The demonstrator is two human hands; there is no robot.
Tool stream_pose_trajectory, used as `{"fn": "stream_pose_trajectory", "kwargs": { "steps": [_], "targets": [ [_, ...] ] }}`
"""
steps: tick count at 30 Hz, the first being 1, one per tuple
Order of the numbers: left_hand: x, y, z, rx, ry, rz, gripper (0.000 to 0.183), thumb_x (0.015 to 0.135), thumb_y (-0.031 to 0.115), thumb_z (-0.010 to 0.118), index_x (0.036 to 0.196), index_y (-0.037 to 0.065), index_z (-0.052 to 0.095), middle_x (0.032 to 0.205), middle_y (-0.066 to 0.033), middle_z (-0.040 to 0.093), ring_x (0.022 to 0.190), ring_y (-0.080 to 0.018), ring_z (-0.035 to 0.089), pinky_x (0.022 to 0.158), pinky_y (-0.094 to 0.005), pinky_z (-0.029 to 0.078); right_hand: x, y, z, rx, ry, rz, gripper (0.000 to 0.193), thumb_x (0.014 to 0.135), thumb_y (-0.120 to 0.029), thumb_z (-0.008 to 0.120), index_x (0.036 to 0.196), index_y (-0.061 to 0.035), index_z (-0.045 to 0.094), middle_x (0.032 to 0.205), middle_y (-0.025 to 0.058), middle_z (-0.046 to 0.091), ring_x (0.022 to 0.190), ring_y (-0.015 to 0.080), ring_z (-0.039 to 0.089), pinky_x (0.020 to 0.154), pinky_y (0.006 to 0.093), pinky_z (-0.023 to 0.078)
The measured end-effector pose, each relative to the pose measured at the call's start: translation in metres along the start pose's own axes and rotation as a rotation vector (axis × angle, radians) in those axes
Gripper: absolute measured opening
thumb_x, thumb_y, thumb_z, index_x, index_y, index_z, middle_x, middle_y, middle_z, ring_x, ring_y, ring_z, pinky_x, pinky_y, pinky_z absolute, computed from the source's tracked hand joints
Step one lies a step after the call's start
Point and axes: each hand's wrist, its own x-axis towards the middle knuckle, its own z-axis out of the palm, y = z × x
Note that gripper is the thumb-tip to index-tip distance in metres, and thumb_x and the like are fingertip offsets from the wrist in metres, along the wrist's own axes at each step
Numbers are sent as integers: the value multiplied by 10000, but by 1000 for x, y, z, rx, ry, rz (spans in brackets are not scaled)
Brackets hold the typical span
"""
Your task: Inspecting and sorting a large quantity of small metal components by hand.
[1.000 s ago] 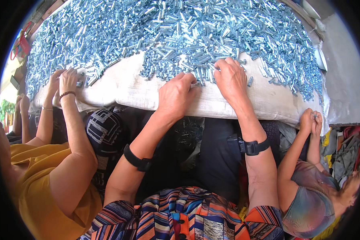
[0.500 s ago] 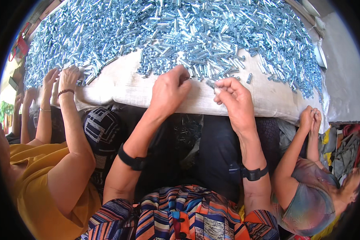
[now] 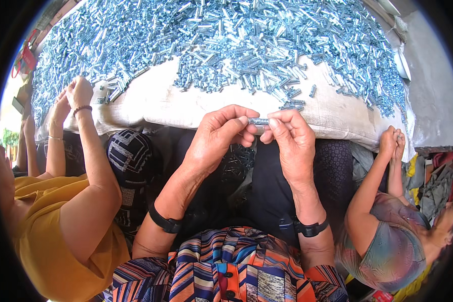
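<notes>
Pinched end to end between my two hands is a small shiny metal cylinder (image 3: 258, 121), bluish silver, lying level. My left hand (image 3: 217, 135) grips its left end with thumb and fingertips. On its right end, the thumb and fingers of my right hand (image 3: 293, 140) are closed. Both hands are at the near edge of a table covered in pale cloth (image 3: 151, 98). Beyond them spreads a thick heap of similar metal cylinders (image 3: 251, 40). A few loose cylinders (image 3: 291, 104) lie on the cloth just past my right hand.
On the left sits a person in a mustard top (image 3: 68, 226), hands raised at the heap. Another person in a multicoloured top (image 3: 387, 241) works at the table's right corner. Below the table edge, between my legs, more dark metal pieces (image 3: 236, 163) show.
My left hand has come back from the heap and now meets my right hand at the metal cylinder. My right hand has lowered slightly toward me. The left neighbour's hands have shifted.
</notes>
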Motion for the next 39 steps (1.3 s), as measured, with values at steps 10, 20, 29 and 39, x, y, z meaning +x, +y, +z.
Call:
{"fn": "stream_pose_trajectory", "kwargs": {
  "steps": [10, 20, 29, 39],
  "targets": [
    [-7, -2, -2, -62, -24, 79, 121, 915, 103, 556, 999, 21, 584, 796, -58, 633, 674, -96, 590, 648, -226, 494, -8, 1, 1, 90, -15, 25, 59, 921, -38, 538, 957, 6, 554, 767, 44, 589, 651, 90, 593, 617, 215, 492],
    [-9, -1, -11, 117, -131, 158, 107, 921, 124, 569, 944, 20, 579, 784, -31, 607, 672, -67, 535, 624, -206, 449, -14, 7, 2, 515, -92, 273, 119, 944, -139, 529, 949, -22, 549, 789, 61, 597, 657, 121, 599, 608, 266, 519],
    [-16, -10, -15, 108, -289, 170, 112, 906, 147, 606, 931, 43, 574, 795, 27, 573, 706, -39, 490, 635, -203, 410, -20, 11, -8, 740, -291, 494, 113, 934, -151, 538, 928, -39, 547, 737, 56, 580, 569, 133, 561, 552, 281, 486],
    [-14, -25, -17, -39, -329, 135, 137, 880, 152, 630, 855, 40, 555, 768, -36, 575, 638, -72, 473, 571, -210, 379, -27, 19, -5, 866, -313, 530, 141, 947, -183, 521, 932, -45, 542, 716, 50, 572, 566, 132, 552, 533, 282, 445]
  ]
}}
